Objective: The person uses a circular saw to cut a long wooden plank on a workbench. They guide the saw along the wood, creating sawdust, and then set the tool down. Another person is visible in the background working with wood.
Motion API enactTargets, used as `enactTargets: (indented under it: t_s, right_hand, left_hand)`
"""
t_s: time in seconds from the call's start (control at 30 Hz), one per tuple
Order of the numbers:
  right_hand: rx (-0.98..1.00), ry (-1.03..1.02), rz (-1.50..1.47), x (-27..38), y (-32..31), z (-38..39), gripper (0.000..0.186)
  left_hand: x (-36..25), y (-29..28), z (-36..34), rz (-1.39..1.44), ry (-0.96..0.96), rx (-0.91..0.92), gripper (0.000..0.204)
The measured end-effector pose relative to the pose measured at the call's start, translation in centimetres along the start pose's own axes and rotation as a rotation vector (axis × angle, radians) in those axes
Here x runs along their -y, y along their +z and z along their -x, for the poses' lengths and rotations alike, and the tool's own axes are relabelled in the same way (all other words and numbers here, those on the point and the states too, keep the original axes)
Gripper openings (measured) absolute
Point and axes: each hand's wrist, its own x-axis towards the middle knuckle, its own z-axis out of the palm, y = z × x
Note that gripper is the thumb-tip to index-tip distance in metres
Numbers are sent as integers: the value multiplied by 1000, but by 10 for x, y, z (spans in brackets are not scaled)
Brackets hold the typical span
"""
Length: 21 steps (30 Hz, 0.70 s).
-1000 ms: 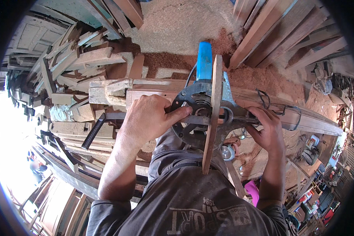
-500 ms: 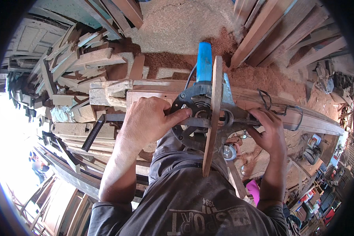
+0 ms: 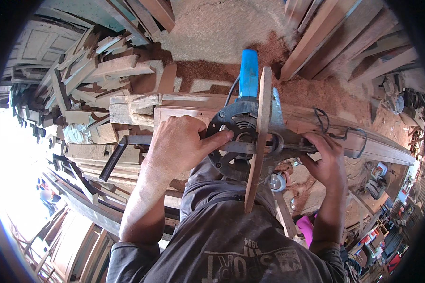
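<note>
A blue and black power tool, which looks like a router (image 3: 248,78), lies across the wooden beam in front of me, its dark round base plate (image 3: 217,123) turned up. Through the base runs a flat metal bar (image 3: 238,147), which sticks out to the left and ends in a black bent piece (image 3: 114,160). My left hand (image 3: 179,141) is closed around the bar, thumb pressed on it at the base. A narrow wooden strip (image 3: 259,137) stands across the tool. My right hand (image 3: 323,153) grips the dark right end of the tool; its fingertips are partly hidden.
The long wooden beam (image 3: 382,148) runs left to right beneath the tool, with a black cord (image 3: 347,134) on it. Offcuts (image 3: 92,78) are piled at left. Planks (image 3: 321,40) lean at the far right, and sawdust (image 3: 208,70) covers the floor beyond.
Both hands keep their grip on the tool. The whole scene has shifted slightly rightward in the view; the wooden strip's upper end leans a little more to the right.
</note>
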Motion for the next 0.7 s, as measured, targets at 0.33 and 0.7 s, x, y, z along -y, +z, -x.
enactTargets:
  t_s: [0.33, 0.7]
  right_hand:
    - [-15, -15, -3, -1, 1, 1, 56]
    - [-28, -38, 18, -3, 1, -1, 54]
  left_hand:
    - [-2, 1, -1, -29, 4, -6, 74]
    - [0, 4, -3, -21, -5, 0, 75]
